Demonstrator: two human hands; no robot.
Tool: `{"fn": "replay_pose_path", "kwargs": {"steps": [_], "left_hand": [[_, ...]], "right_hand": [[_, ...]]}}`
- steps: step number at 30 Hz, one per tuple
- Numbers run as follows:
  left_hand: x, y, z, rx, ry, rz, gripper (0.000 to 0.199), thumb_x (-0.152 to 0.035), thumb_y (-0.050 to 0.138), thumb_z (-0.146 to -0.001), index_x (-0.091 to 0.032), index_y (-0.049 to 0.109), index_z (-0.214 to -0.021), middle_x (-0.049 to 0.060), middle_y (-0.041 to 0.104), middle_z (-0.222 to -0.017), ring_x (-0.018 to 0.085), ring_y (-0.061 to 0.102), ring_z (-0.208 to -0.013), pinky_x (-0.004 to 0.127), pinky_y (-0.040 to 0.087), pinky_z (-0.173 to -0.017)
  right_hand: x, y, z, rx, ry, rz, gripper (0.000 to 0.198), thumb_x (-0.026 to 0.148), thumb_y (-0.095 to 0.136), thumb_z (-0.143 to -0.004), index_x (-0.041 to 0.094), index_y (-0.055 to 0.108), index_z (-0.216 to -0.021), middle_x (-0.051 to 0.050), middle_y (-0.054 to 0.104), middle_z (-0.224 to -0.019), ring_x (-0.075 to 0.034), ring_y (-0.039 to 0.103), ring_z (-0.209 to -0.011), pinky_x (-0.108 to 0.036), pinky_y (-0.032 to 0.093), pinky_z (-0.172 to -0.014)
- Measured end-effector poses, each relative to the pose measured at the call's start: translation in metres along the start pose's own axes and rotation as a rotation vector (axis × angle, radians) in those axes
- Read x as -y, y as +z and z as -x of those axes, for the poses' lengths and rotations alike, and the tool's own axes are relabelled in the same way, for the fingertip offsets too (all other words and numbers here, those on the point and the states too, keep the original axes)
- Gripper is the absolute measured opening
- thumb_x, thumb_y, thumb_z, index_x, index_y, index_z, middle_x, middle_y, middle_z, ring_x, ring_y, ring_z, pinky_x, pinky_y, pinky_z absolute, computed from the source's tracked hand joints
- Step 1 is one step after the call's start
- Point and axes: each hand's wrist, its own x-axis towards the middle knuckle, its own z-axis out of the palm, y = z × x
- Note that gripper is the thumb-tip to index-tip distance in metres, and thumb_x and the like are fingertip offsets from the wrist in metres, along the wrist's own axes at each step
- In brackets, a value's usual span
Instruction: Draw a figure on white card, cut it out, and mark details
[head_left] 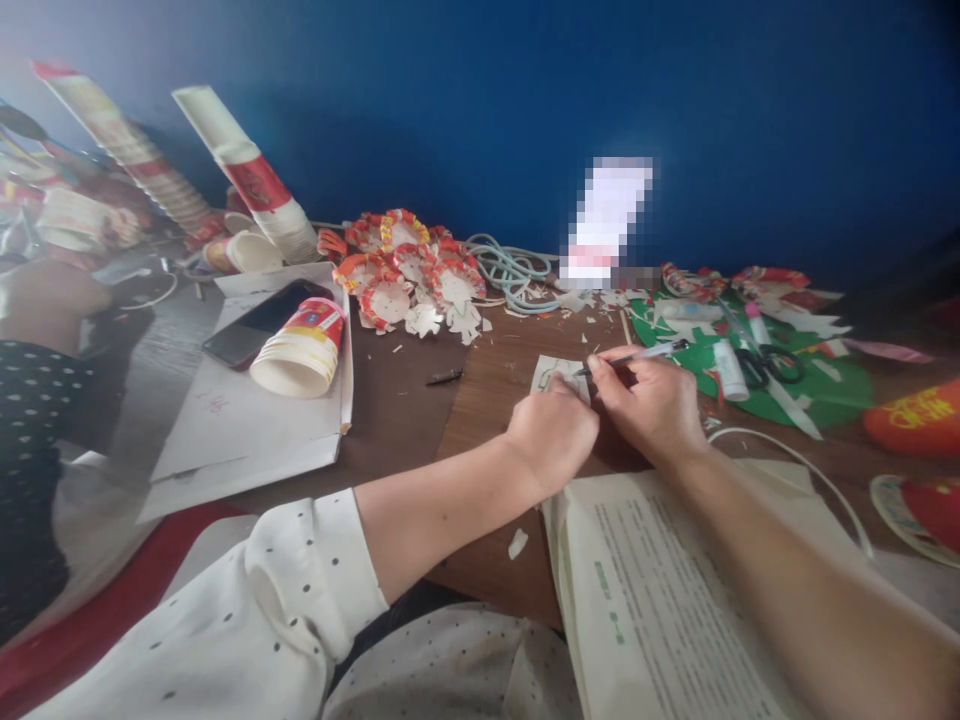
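Observation:
My right hand [651, 398] is closed around a pen [660, 350], its tip down at a small piece of white paper [551, 372]. Dark drawn lines show on that paper. My left hand [556, 430] rests on the paper's near edge, fingers curled down against it; the fingertips are partly hidden. A black pen cap [445, 377] lies on the brown table to the left of my hands. Under my right forearm is a printed paper booklet or bag [637, 590].
At left, stacked paper cups [259, 185], a phone [259, 320] and a red cup [304, 345] on white card [240, 430]. Behind are red-edged paper cutouts [409, 270] and a cable [514, 270]. Scissors [772, 368] and a glue stick [729, 370] lie on a green sheet [847, 395]. Another person's arm [45, 305] is far left.

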Motion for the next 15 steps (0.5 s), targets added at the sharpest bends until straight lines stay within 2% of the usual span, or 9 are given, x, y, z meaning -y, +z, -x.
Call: {"fn": "replay_pose_path", "kwargs": {"steps": [12, 15], "left_hand": [[0.0007, 0.0019, -0.0001, -0.001, 0.009, -0.040, 0.048, -0.005, 0.035, -0.098, 0.003, 0.053, -0.141, 0.032, 0.059, -0.135, 0.029, 0.072, -0.102, 0.035, 0.060, -0.071], [0.0008, 0.0029, -0.0002, -0.002, 0.011, -0.031, 0.047, -0.006, 0.035, -0.099, 0.000, 0.055, -0.141, 0.031, 0.059, -0.136, 0.028, 0.072, -0.104, 0.034, 0.060, -0.072]], "right_hand": [[0.0000, -0.0012, -0.0006, -0.004, 0.007, 0.008, 0.028, 0.040, 0.057, -0.091, 0.021, 0.075, -0.082, -0.008, 0.080, -0.087, -0.026, 0.074, -0.078, -0.034, 0.052, -0.070], [0.0005, -0.0010, 0.0003, -0.020, 0.013, -0.006, 0.027, 0.040, 0.058, -0.090, 0.021, 0.074, -0.079, -0.008, 0.080, -0.087, -0.026, 0.075, -0.078, -0.034, 0.054, -0.071]]}}
